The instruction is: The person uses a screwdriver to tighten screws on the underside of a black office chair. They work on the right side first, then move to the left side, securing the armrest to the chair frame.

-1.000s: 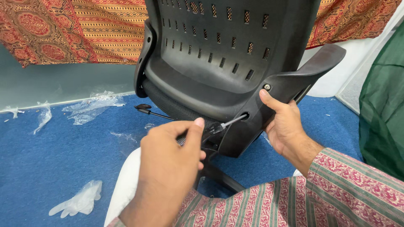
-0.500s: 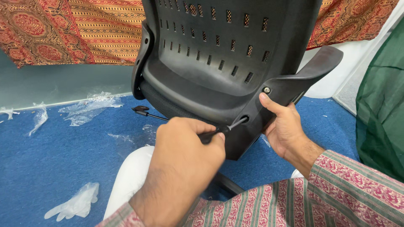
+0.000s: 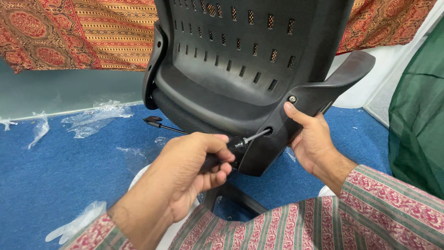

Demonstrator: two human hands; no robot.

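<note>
A screwdriver (image 3: 233, 148) is lying across the middle of the view, its metal shaft angling toward two o'clock with the tip sitting in a hole in the black chair back (image 3: 240, 55). The left hand (image 3: 192, 173) is wrapping tightly around the dark handle, fingers curled shut on it. At three o'clock from the tool, the right hand (image 3: 312, 141) is gripping the black armrest bracket (image 3: 333, 85), its thumb pressing just below a silver screw (image 3: 292, 99). A thin black lever (image 3: 159, 125) is sticking out at nine o'clock. Clear plastic scraps (image 3: 95, 118) are lying on the blue carpet (image 3: 55, 171) farther left.
</note>
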